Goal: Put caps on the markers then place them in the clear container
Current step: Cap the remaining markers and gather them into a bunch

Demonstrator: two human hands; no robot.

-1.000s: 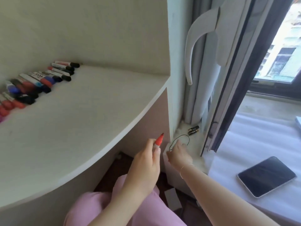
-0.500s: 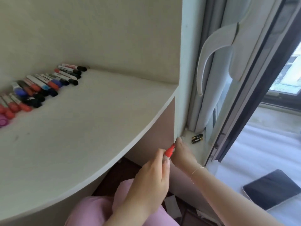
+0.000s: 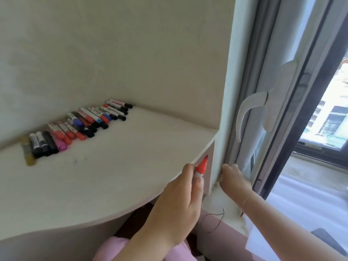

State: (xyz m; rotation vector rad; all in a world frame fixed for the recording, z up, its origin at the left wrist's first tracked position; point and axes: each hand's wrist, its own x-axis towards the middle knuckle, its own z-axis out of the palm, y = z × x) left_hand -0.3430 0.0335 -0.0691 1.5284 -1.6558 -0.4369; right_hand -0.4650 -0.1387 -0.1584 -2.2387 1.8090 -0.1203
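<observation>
The left hand [image 3: 180, 202] grips a red marker [image 3: 201, 167], fingers and thumb curled round the lower barrel. The marker stands nearly upright, uncapped, its tip pointing up, in front of the curved front edge of the desk [image 3: 113, 176] near the desk's right end.

The right hand [image 3: 232, 178] is beside the wall corner, over the window ledge [image 3: 222, 206], just right of the marker. Its fingers are curled inward toward the corner, but the knuckles hide the fingertips; I cannot tell whether they hold anything. A thin bracelet [image 3: 248, 199] sits on that wrist.

A row of markers [image 3: 84, 122] lies along the back of the desk against the wall, well apart from both hands. They lie side by side with caps mostly toward the front: red, black and blue caps, plus one pink marker [image 3: 59, 146] near the left end. At the far left of the row a flat yellowish object sits under or beside the black markers; what it is cannot be made out.

A loop of thin black wire [image 3: 212, 221] lies on the ledge below the right forearm. A white window handle [image 3: 248, 112] hangs on the frame above the right hand. Pink clothing [image 3: 113, 249] shows at the bottom edge. The clear container does not appear in this view.
</observation>
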